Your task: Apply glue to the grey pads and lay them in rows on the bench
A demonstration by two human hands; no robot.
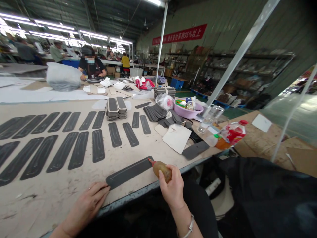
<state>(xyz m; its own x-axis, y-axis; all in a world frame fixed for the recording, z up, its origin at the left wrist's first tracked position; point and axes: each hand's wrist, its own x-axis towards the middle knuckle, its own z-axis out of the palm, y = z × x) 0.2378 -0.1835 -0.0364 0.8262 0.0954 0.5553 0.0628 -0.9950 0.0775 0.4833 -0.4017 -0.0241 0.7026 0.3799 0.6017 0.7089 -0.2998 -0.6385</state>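
Note:
My right hand (pixel 172 188) is closed around a small glue bottle (pixel 161 169) with amber liquid, its red nozzle touching the right end of a long dark strip (pixel 129 172) that lies near the table's front edge. My left hand (pixel 89 202) lies flat with fingers stretched out, its fingertips at the strip's left end. Rows of similar dark strips (pixel 61 142) cover the table (pixel 49 195) to the left and behind.
Two stacks of strips (pixel 117 108) stand mid-table, with a fan of dark pieces (pixel 158 114), a pink basin (pixel 189 110), a glass (pixel 205 125) and a drink bottle (pixel 229 134) to the right. A masked person (pixel 91 64) works at the far side. Metal poles (pixel 160 43) rise nearby.

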